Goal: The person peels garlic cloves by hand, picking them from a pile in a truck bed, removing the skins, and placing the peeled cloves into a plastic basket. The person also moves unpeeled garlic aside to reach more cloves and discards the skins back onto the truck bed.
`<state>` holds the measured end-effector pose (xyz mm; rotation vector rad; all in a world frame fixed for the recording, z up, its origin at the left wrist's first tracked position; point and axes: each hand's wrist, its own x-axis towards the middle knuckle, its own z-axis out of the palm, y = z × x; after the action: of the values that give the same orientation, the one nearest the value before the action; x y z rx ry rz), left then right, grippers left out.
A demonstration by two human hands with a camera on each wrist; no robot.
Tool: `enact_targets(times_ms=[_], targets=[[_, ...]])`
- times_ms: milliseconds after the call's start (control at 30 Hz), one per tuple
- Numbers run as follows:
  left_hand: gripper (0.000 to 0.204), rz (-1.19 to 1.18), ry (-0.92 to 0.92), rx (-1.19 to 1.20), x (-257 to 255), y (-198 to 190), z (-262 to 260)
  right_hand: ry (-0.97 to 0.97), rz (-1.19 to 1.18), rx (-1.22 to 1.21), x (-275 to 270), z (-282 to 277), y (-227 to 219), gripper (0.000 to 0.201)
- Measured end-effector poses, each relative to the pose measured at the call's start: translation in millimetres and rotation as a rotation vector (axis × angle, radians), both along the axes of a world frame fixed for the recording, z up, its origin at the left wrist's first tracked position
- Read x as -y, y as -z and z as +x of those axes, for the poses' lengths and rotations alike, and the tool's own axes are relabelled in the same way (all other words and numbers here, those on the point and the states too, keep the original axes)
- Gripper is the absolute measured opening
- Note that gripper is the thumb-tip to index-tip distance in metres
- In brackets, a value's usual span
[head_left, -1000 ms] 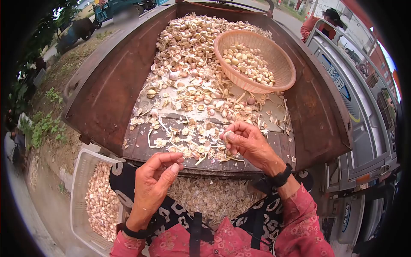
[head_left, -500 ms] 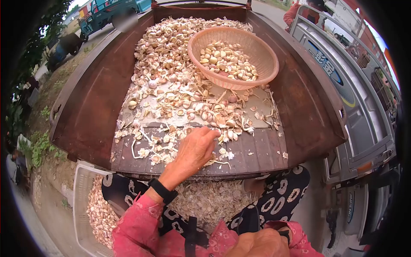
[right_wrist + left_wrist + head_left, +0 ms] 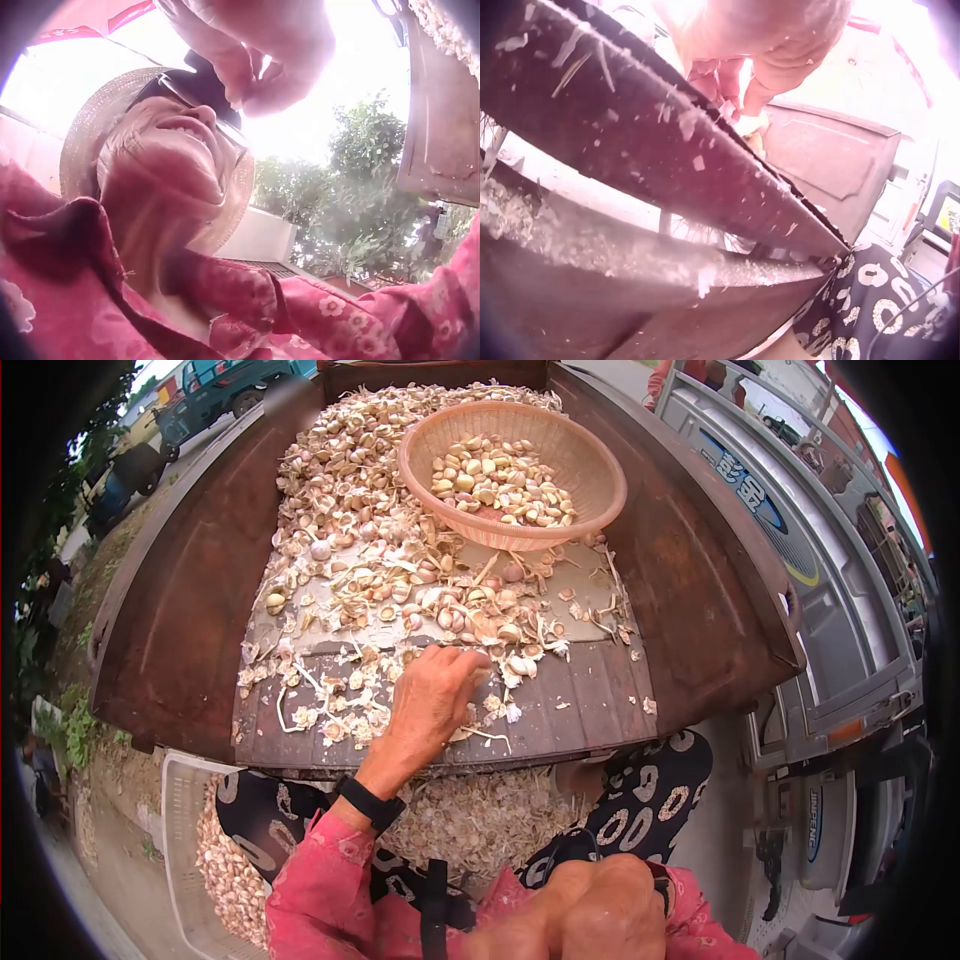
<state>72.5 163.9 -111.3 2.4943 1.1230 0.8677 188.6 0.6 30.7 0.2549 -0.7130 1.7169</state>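
My left hand point(image 3: 428, 695) reaches over the front of the rusty cart bed point(image 3: 560, 710), back of the hand up and fingers bent down among garlic cloves and skins. A pale garlic clove point(image 3: 757, 142) shows at its fingertips in the left wrist view, partly hidden by the hand. To the right of this hand lies a small group of garlic cloves point(image 3: 520, 665). My right hand point(image 3: 600, 915) is raised close below the head camera. In the right wrist view its fingers curl and the fingertips meet before the face, with nothing visible between them.
An orange plastic basket point(image 3: 600, 510) of peeled cloves stands on the heap of garlic and skins point(image 3: 340, 470). A white crate point(image 3: 185, 840) of cloves is at the lower left. Skins point(image 3: 480, 820) lie between the knees. A grey vehicle point(image 3: 760, 530) stands on the right.
Both hands were up before the chest; the left has moved forward and down to the cloves, the right has drawn back toward the face. The head view has shifted, so the cart appears farther left.
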Motion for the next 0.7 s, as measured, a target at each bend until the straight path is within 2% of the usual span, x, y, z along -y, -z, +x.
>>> enact_targets(times_ms=[33,100,133,167,233,300,367,433,500,533,667,700], targets=[[0.016,0.000,0.000,-0.002,6,-5,-3,0.001,0.089,0.164,-15,15,19,0.017],[0.018,-0.426,-0.002,0.457,18,-13,-15,0.162,-0.376,0.397,-31,31,38,0.013],[0.021,-0.556,0.057,0.627,23,-11,-18,0.191,-0.453,0.464,-47,41,59,0.017],[0.019,-0.750,0.048,0.771,32,-27,-18,0.229,-0.534,0.529,-62,49,78,0.022],[0.022,-0.933,0.056,0.817,43,-40,-25,0.224,-0.570,0.583,-77,54,97,0.024],[0.022,-0.986,0.073,0.820,51,-49,-28,0.218,-0.608,0.639,-81,53,105,0.026],[0.022,-1.035,0.089,0.825,55,-50,-31,0.300,-0.401,0.956,-81,48,107,0.031],[0.019,-1.135,0.091,0.907,58,-48,-35,0.272,-0.389,0.973,-80,45,101,0.028],[0.018,-1.172,0.107,0.922,57,-44,-41,0.497,-0.012,1.188,-77,41,96,0.022],[0.018,-1.190,0.134,0.947,58,-42,-43,0.572,0.096,1.226,-74,38,94,0.021],[0.018,-1.229,0.176,0.944,58,-41,-49,0.679,0.227,1.288,-75,35,99,0.020],[0.018,-1.224,0.173,0.945,55,-45,-52,0.598,0.074,1.250,-73,33,94,0.019]])
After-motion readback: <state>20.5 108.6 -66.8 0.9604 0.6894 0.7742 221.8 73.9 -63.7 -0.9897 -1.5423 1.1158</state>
